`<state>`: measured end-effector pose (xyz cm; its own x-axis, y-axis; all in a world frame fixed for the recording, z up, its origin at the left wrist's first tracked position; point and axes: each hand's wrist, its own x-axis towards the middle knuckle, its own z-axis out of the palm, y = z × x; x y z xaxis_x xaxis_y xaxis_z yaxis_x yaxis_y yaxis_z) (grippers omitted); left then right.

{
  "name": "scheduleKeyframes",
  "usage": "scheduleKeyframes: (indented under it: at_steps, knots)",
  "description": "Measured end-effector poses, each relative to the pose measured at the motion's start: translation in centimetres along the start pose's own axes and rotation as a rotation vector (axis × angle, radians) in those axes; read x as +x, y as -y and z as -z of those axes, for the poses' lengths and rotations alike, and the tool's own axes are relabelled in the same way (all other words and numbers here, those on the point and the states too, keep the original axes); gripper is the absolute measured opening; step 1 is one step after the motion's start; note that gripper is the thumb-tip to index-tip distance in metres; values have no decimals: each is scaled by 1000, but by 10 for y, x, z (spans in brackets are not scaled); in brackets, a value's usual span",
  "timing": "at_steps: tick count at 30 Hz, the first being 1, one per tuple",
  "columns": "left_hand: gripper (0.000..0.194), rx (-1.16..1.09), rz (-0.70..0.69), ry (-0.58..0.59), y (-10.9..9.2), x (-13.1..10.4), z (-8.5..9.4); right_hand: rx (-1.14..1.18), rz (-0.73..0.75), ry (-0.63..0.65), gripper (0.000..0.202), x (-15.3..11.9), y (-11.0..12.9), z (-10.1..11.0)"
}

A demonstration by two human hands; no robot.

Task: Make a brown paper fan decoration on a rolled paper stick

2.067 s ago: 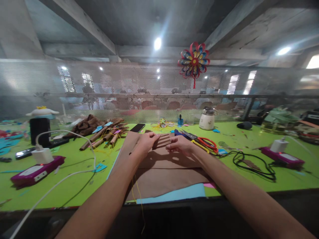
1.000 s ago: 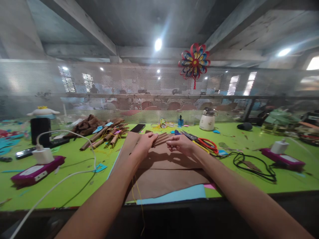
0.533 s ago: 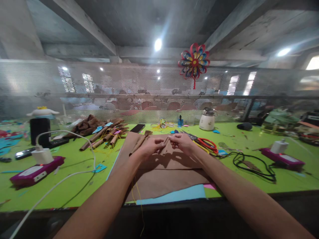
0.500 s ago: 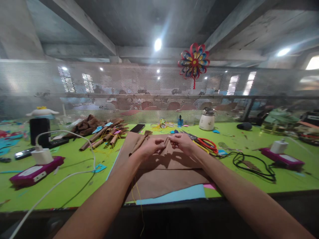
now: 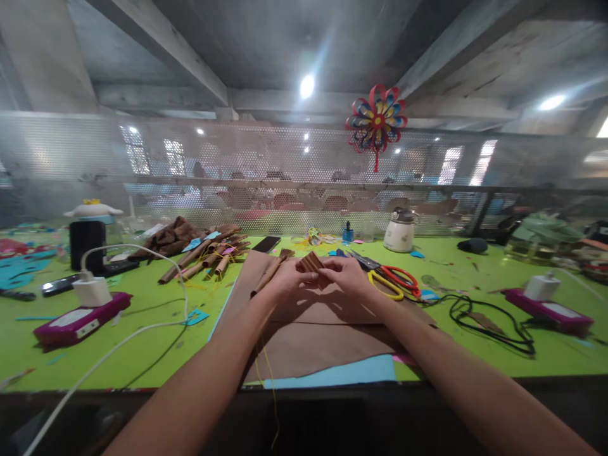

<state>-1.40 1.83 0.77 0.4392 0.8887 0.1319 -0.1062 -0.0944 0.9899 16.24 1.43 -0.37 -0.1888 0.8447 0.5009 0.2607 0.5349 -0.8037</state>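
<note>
Between my two hands is a small pleated piece of brown paper (image 5: 311,263), its folds showing as stripes. My left hand (image 5: 288,280) pinches its left and lower side. The right side is gripped by the fingers of my right hand (image 5: 346,276). Both hands are over a large brown paper sheet (image 5: 327,348), which lies on light blue paper (image 5: 332,373). A rolled brown paper piece (image 5: 270,276) with a frayed top rests just left of my left hand. Yellow thread (image 5: 272,380) hangs over the table's front edge.
Brown paper rolls (image 5: 209,256) and a dark phone (image 5: 266,244) are at the back left. Red-handled scissors (image 5: 401,278), yellow-handled scissors (image 5: 387,288) and a black cord (image 5: 494,329) are on the right. A white cable (image 5: 185,297) runs from a purple power strip (image 5: 83,320).
The pleated paper has turned and tilted between my fingers, so its striped folds now face me. The view has shifted slightly to the left.
</note>
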Motion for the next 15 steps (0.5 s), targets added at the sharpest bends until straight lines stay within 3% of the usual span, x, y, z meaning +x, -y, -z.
scheduleKeyframes:
  at_steps: [4,9,15]
  knots:
    - [31,-17,-7,69,-1,-3,1,-130,101,-31,11,-2,0,1]
    - [36,-24,-170,-43,-7,-2,1,-209,173,25,18,-4,2,3]
    - [22,213,-176,-165,-4,1,5,-198,94,78,17,-2,-1,9]
